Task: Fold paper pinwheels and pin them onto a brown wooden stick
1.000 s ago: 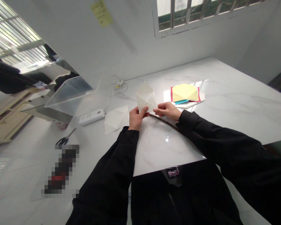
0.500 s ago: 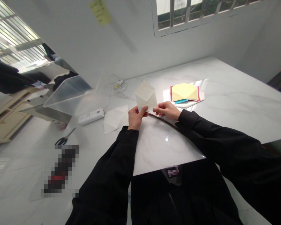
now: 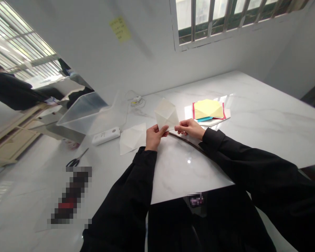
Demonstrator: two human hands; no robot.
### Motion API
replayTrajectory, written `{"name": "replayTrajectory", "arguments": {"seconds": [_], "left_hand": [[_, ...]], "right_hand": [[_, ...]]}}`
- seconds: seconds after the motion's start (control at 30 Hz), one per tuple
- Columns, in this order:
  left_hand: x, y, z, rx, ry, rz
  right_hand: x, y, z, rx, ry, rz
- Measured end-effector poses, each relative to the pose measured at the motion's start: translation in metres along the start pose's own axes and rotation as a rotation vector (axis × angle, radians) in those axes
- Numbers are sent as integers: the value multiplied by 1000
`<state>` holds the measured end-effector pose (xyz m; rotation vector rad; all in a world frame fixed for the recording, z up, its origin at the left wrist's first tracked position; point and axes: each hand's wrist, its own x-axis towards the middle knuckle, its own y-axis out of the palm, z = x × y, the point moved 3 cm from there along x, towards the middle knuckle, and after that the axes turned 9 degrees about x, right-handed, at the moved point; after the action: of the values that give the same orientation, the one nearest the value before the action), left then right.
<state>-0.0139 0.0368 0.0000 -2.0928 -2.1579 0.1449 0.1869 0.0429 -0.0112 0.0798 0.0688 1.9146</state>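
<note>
At the frame's centre, I am observing a cream folded paper (image 3: 166,111), rising to a point and showing diagonal creases. The left hand (image 3: 154,137) is pinching its lower edge; the right hand (image 3: 191,128) is apparently pinching its lower right corner.

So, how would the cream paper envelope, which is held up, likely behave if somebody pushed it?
The cream paper envelope is probably very light, since it looks like thin folded paper. It seems moderately stiff, standing upright without visible droop. A push would likely bend it, perhaps along its visible creases.
</note>
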Motion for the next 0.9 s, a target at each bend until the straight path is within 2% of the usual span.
{"name": "replayTrajectory", "arguments": {"seconds": [0.23, 0.9], "left_hand": [[0, -2, -4, 41, -2, 100], [-2, -2, -10, 47, 14, 36]], "right_hand": [[3, -6, -1, 10, 10, -48], [4, -13, 1, 14, -1, -45]]}}
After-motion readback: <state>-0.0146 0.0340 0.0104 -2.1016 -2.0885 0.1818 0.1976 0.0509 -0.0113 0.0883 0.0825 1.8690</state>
